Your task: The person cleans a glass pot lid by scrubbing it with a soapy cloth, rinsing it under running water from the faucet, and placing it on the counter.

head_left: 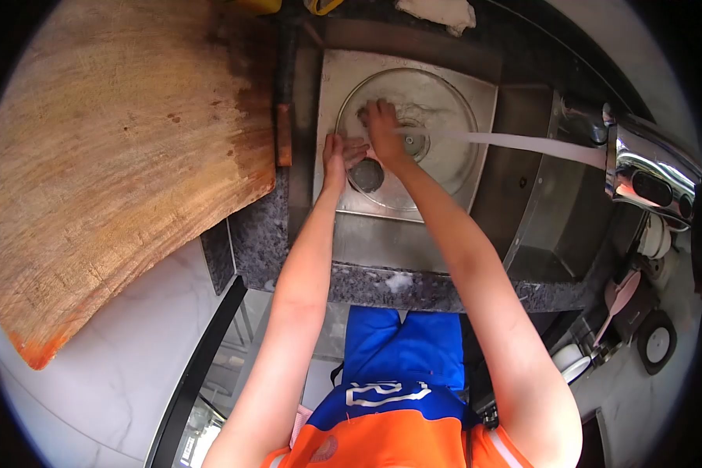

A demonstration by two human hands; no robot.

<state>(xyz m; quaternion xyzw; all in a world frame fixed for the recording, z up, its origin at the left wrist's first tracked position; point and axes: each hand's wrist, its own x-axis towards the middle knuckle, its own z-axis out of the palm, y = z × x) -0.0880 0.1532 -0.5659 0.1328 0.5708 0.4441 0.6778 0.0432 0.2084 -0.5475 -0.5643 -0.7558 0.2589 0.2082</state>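
Note:
A large round clear lid (444, 101) with a thin rim and a small centre knob lies in the steel sink (437, 234). My left hand (340, 158) grips the lid's left rim, thumb and fingers around the edge. Over the lid, left of its knob, my right hand (383, 131) presses down with bent fingers, somewhat blurred. A small dark patch shows by its fingertips; what it is I cannot make out. Water streams from the chrome faucet (651, 175) at the right onto the lid near the right hand. Below the left hand, the round drain (366, 175) is visible.
A big wooden board (132, 132) takes up the left side beside the sink. Dark stone counter edge (398, 285) runs along the front. A narrow steel compartment (554, 234) sits right of the basin. A whitish cloth (441, 12) lies behind; a pink ladle-like utensil (620, 292) is at the right.

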